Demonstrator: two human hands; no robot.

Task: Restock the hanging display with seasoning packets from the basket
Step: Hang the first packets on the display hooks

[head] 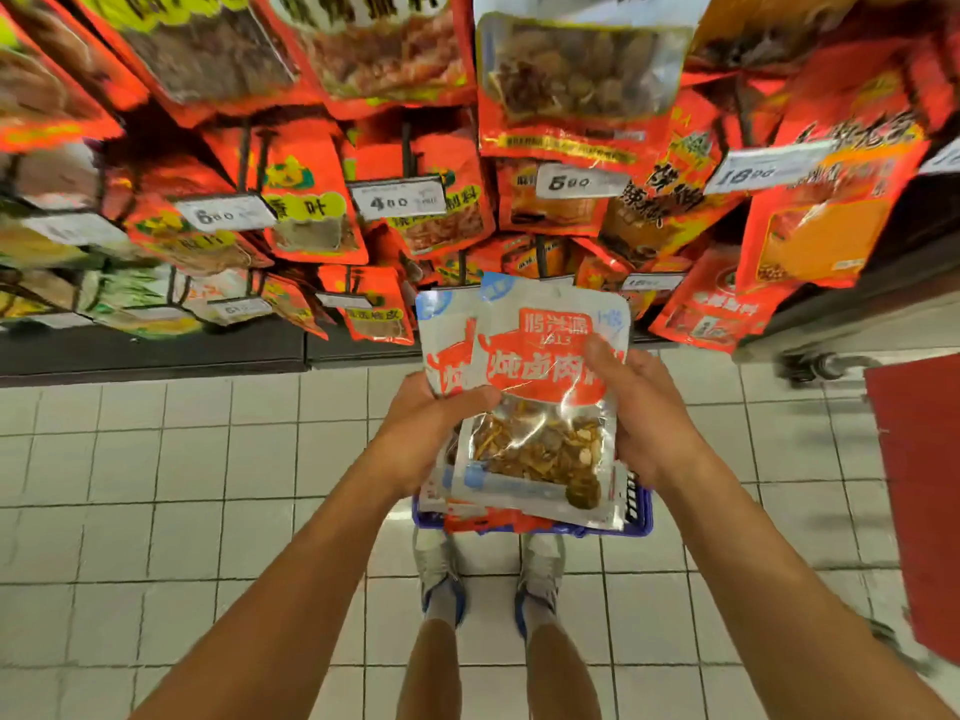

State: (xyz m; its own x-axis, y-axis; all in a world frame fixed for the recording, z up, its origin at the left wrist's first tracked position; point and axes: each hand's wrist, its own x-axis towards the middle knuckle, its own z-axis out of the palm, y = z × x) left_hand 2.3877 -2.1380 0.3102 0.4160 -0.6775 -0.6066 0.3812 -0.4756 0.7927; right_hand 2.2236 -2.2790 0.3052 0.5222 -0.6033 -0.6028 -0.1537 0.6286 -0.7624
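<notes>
Above the basket [636,517], left hand [426,433] and right hand [644,413] grip fanned packets [540,387]; I judge next: separate one, find its peg.

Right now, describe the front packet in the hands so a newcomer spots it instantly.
Below the wall of red hanging packets, over the blue basket on the tiled floor, the left hand and right hand grip a small stack. The front seasoning packet is white with a red banner and a clear window of brown spices, unlike the red-orange packs above.
</notes>
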